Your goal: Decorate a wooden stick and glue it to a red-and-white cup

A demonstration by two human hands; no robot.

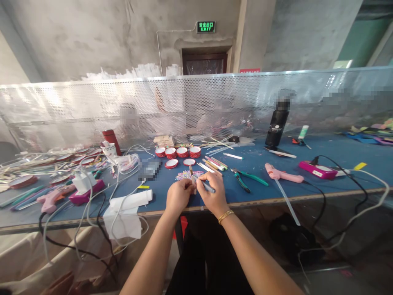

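Observation:
My left hand (178,196) is closed at the table's front edge, its fingertips pinching a thin wooden craft stick (191,171) that points away from me. Right beside it, my right hand (215,194) grips a marker pen (208,187) with a grey-blue barrel, its tip close to the stick. The exact point of contact is hidden by the fingers. Just behind the hands lies a pile of small pastel strips (183,176). Several markers (216,163) lie beyond my right hand. Red-rimmed round tins (182,152) with white insides stand in short stacks farther back.
To the right lie green-handled pliers (250,178), a pink glue gun (284,173), a magenta power strip (317,169) and a black bottle (277,125). Leftward are a white roll (131,198), a phone (150,169), cables and another glue gun (53,198). A perforated metal screen (196,106) borders the back.

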